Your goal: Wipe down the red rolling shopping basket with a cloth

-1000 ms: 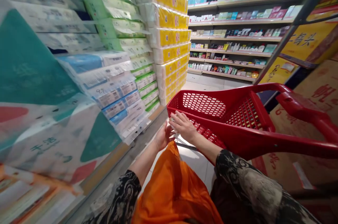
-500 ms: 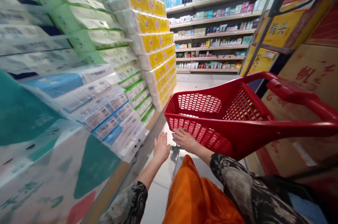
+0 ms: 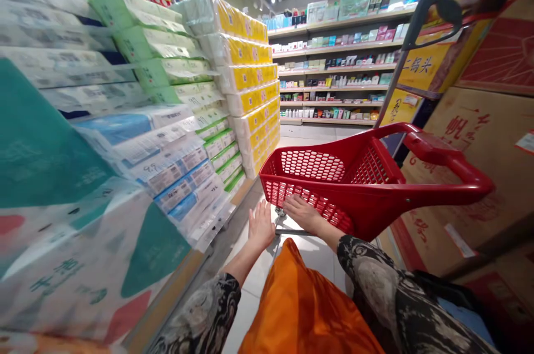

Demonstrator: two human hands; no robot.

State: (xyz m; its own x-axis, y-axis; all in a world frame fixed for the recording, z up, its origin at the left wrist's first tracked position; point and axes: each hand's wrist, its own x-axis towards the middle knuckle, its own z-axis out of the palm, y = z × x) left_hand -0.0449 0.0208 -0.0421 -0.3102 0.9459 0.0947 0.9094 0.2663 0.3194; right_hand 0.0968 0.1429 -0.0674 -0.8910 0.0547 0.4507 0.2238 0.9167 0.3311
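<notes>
A red plastic shopping cart (image 3: 362, 198) stands crosswise in front of me, its handle toward the right. No goods show in its basket. My left hand (image 3: 261, 224) hangs to the left of the cart's lower front, fingers stretched and holding nothing. Close to the cart's perforated side is my right hand (image 3: 303, 213), palm down with fingers extended. Whether it touches the side I cannot tell. Orange cloth (image 3: 300, 298) hangs below and between my arms.
Stacked tissue packs (image 3: 187, 176) line the left side, with taller yellow-and-white packs (image 3: 250, 87) beyond. Cardboard boxes (image 3: 488, 137) and a dark grey handle on a metal pole (image 3: 436, 14) are at right. Shelves of small goods (image 3: 334, 67) stand at the back, past the tiled floor (image 3: 292, 131).
The view has tilted up a little and shifted, so more of the ceiling shows. My right hand appears slightly farther right and higher against the cart's side. Both hands keep their fingers extended.
</notes>
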